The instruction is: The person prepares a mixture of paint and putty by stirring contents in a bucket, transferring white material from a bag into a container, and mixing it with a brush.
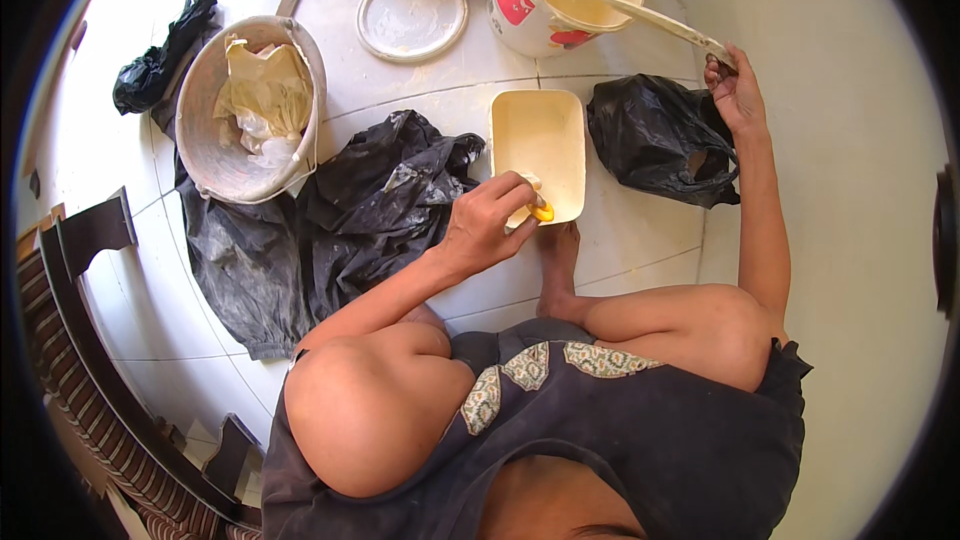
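My left hand [488, 218] is closed at the near end of a cream rectangular tub [570, 140]. From its fingers sticks out a small tool with a yellow end [543, 211]; the rest of it is mostly hidden. At the far right, my right hand [736, 92] grips one end of a long flat stick [665, 24]. The stick slants left, and its far tip is over the mouth of a white and red bucket [520, 25]. Cream material coats the bucket's inside.
A black plastic bag [645, 135] lies right of the tub. Dark cloth [370, 210] spreads at left, beside a dirty pail [190, 125] holding crumpled plastic. A round lid [412, 15] lies on the tiles. A striped chair [75, 370] stands lower left; a pale wall [850, 190] rises at right.
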A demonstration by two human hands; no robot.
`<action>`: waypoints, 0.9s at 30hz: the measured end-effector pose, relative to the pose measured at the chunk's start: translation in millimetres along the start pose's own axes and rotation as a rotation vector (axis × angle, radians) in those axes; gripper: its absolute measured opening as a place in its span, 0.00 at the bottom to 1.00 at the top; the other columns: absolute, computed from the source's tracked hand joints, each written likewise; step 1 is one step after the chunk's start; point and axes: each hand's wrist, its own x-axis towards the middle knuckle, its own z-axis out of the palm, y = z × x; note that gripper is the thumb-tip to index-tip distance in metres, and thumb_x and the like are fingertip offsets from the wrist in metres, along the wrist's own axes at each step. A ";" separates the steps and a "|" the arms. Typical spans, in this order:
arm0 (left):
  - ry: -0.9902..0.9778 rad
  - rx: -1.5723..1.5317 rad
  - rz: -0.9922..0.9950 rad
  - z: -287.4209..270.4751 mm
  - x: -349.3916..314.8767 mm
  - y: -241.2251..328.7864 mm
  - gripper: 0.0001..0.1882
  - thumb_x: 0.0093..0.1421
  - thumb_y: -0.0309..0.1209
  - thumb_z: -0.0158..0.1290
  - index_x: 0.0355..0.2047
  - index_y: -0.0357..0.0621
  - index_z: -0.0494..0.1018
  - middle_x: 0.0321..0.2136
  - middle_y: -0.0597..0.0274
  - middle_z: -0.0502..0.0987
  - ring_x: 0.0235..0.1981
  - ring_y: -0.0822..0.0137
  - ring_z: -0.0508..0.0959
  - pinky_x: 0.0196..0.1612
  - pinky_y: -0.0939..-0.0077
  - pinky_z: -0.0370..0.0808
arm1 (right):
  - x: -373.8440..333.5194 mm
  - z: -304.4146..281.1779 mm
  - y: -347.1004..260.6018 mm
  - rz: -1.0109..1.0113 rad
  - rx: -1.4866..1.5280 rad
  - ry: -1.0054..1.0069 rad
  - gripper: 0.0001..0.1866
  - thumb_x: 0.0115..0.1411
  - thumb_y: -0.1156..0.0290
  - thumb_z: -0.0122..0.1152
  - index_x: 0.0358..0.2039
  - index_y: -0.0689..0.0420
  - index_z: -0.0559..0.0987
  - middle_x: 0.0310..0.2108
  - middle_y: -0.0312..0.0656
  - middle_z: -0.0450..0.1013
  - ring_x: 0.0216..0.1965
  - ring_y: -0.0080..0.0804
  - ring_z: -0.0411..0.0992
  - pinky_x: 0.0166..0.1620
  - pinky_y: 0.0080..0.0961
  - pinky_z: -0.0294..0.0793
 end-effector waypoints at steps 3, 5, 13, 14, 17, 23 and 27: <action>0.010 0.002 0.004 0.1 0.2 -0.2 0.12 0.46 0.24 0.62 0.32 0.44 0.72 0.33 0.61 0.76 0.33 0.58 0.79 0.33 0.68 0.77 | -1.6 -2.3 2.3 0.026 0.038 -0.003 0.11 0.63 0.66 0.61 0.38 0.57 0.71 0.30 0.40 0.72 0.29 0.24 0.71 0.30 0.18 0.74; 0.013 0.001 0.005 0.7 0.9 -0.2 0.12 0.46 0.24 0.62 0.32 0.44 0.72 0.33 0.61 0.76 0.33 0.57 0.79 0.33 0.68 0.77 | -2.0 -6.2 2.7 0.041 0.064 0.020 0.10 0.63 0.67 0.60 0.38 0.57 0.70 0.29 0.41 0.72 0.28 0.25 0.70 0.30 0.19 0.74; 0.020 -0.010 0.005 -2.7 -2.1 -3.1 0.12 0.46 0.23 0.62 0.32 0.45 0.72 0.33 0.61 0.76 0.34 0.57 0.79 0.33 0.68 0.77 | -17.8 -9.1 -14.0 -0.019 0.100 0.015 0.10 0.62 0.68 0.59 0.37 0.60 0.71 0.30 0.43 0.71 0.29 0.28 0.69 0.31 0.21 0.72; 0.022 -0.009 0.002 -2.2 -2.6 -3.7 0.12 0.46 0.23 0.62 0.32 0.45 0.73 0.33 0.62 0.76 0.33 0.58 0.80 0.34 0.69 0.77 | -20.7 -11.0 -16.7 -0.025 0.097 0.009 0.10 0.62 0.68 0.59 0.36 0.60 0.71 0.30 0.43 0.71 0.29 0.28 0.69 0.31 0.21 0.72; 0.024 0.000 -0.006 -2.9 -2.8 -4.4 0.13 0.45 0.22 0.62 0.32 0.45 0.74 0.32 0.62 0.76 0.33 0.61 0.80 0.35 0.71 0.77 | -32.8 -11.6 -28.1 -0.062 0.089 0.007 0.10 0.63 0.68 0.58 0.36 0.61 0.71 0.30 0.43 0.71 0.29 0.27 0.68 0.32 0.22 0.71; 0.010 0.004 -0.022 -6.5 -2.6 -3.2 0.13 0.45 0.23 0.63 0.32 0.45 0.74 0.32 0.62 0.76 0.33 0.61 0.80 0.35 0.71 0.78 | -60.5 -7.8 -42.0 -0.153 0.068 0.022 0.09 0.64 0.68 0.57 0.35 0.60 0.71 0.30 0.43 0.71 0.30 0.27 0.67 0.34 0.23 0.70; 0.016 -0.007 -0.017 -5.0 -1.7 -4.0 0.13 0.45 0.23 0.63 0.32 0.45 0.74 0.32 0.62 0.76 0.33 0.61 0.80 0.35 0.72 0.78 | -64.9 -9.6 -43.6 -0.155 0.068 -0.003 0.10 0.64 0.69 0.57 0.35 0.63 0.71 0.30 0.45 0.71 0.30 0.28 0.67 0.34 0.23 0.70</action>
